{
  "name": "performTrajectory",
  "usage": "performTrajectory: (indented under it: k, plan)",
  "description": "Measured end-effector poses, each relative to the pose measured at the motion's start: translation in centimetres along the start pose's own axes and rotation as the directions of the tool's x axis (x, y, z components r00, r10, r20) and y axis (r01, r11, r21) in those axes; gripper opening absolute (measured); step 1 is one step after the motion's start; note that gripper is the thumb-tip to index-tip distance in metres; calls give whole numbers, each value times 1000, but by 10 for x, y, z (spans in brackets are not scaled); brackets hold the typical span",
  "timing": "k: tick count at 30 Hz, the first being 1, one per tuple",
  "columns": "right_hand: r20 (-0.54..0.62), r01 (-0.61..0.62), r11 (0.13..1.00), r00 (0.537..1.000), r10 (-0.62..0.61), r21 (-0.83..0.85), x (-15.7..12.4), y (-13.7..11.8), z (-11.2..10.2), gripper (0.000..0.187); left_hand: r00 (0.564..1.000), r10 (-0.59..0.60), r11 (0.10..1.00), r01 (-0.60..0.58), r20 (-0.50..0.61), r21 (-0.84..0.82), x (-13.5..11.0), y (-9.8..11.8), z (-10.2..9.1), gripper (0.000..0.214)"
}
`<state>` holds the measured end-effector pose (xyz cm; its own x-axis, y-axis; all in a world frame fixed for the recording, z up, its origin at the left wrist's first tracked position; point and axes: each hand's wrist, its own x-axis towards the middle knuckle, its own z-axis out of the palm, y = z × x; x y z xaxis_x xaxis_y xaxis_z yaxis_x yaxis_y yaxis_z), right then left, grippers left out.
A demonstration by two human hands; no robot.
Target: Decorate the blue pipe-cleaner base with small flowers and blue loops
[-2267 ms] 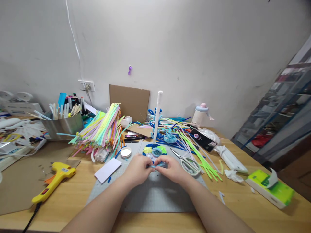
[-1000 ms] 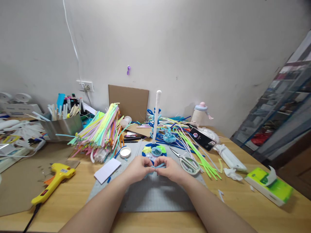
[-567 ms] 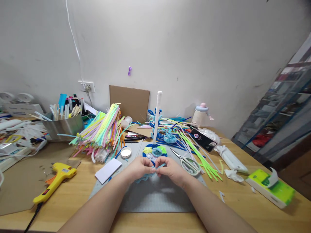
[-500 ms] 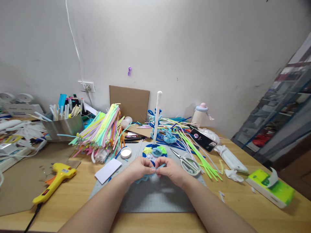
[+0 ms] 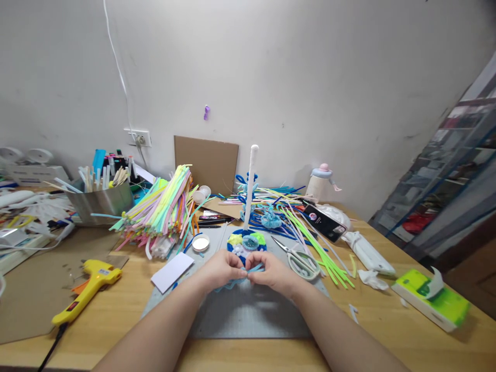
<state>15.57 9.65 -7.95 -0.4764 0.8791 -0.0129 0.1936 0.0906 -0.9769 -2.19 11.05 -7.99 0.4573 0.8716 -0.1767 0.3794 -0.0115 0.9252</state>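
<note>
Both my hands meet over the grey cutting mat [image 5: 251,320], fingertips pinched close together. My left hand [image 5: 225,269] grips a light blue pipe cleaner [image 5: 232,284], part of which shows bent below the fingers. In the pinch of my right hand [image 5: 269,271] is another stretch of light blue pipe cleaner [image 5: 256,268]; whether it is the same piece I cannot tell. Just beyond my fingers sits a round base of blue, yellow and green pipe cleaners [image 5: 236,239], with a white wrapped rod [image 5: 251,188] upright behind it.
Scissors [image 5: 302,263] lie right of my hands, beside green pipe cleaners [image 5: 325,258]. A yellow glue gun [image 5: 91,287], a white card [image 5: 172,272] and a bundle of pastel pipe cleaners [image 5: 166,212] are on the left. A green tissue pack [image 5: 432,299] and a phone [image 5: 324,222] are at right.
My fingers have shifted slightly around the light blue pipe cleaner, and more of it shows at my right fingers. Everything else looks the same.
</note>
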Motion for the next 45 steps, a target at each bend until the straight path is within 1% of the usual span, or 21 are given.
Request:
performTrajectory:
  k: [5,7,12,16,19,23,26,29,31,35,38,42,44,45]
  plan:
    - [7,-13,995,1000,12,100,-1,0,0,12,998,21,995,-15,59,-102,-2,4,0,35]
    - [-10,-8,997,1000,9,83,0,-1,0,12,999,2,992,4,46,-124,-1,3,0,34]
    - [-101,-24,1000,995,23,-12,2,1,2,13,998,-54,992,51,-23,-116,1,3,1,33]
    - [-149,-45,999,988,49,29,3,0,6,15,997,-52,994,46,-50,-104,1,4,0,34]
    - [-164,-59,996,984,70,66,2,-3,7,16,997,-55,991,48,-54,-126,1,4,-1,34]
    - [-166,-14,1000,986,17,19,2,-4,5,11,992,-117,975,106,-43,-194,0,6,1,33]
    - [-178,3,1000,984,-5,-11,2,-2,4,8,990,-142,961,133,-20,-243,0,7,1,33]
    - [-205,-8,1000,979,4,-19,2,-2,6,6,991,-130,960,122,-16,-250,0,6,1,34]
    - [-196,-8,1000,981,8,0,2,-3,7,7,994,-107,968,101,-14,-232,0,6,-1,34]
    - [-187,-3,992,982,27,129,3,-7,7,19,999,-35,969,40,23,-246,0,6,-4,35]
    - [-171,4,980,985,30,200,4,-5,4,20,1000,-5,971,12,28,-238,0,6,-3,35]
    - [-155,-2,984,987,30,177,4,-1,2,18,1000,9,982,-8,5,-190,-1,7,1,35]
    - [-146,8,981,989,20,193,5,0,1,21,999,31,975,-24,28,-222,-2,9,2,33]
    - [-137,17,973,990,15,229,5,1,0,25,998,47,965,-36,39,-261,-2,11,3,33]
